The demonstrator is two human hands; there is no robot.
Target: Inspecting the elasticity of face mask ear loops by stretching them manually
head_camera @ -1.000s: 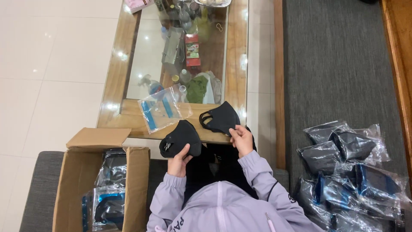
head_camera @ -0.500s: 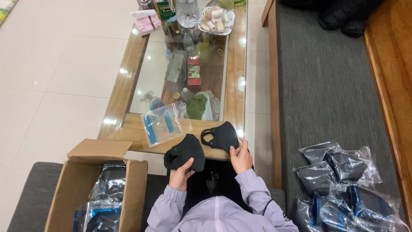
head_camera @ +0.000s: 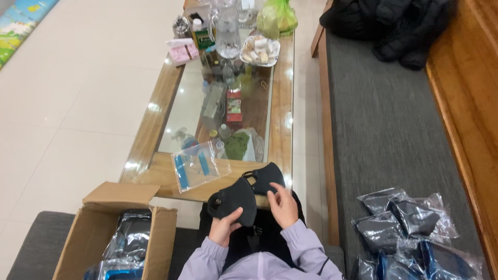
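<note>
My left hand [head_camera: 225, 228] grips a black cloth face mask [head_camera: 232, 200] from below, over my lap. My right hand [head_camera: 282, 205] holds a second black mask [head_camera: 265, 178] by its lower edge, just right of the first one; the two masks overlap slightly at the table's near edge. A clear plastic sleeve with blue strips [head_camera: 196, 165] lies on the wooden table rim, left of the masks. Both arms wear pale lilac sleeves.
A glass-topped wooden coffee table [head_camera: 282, 103] carries bottles, a glass jug [head_camera: 227, 32], a plate of snacks [head_camera: 259, 50] and a green bag. An open cardboard box [head_camera: 106, 236] of bagged masks stands at my left. Several bagged masks [head_camera: 410, 228] lie on the grey bench cushion at right; black clothing [head_camera: 394, 23] lies farther along.
The two masks came together from apart and now overlap. The camera tilted up, showing more of the table's far end and the bench.
</note>
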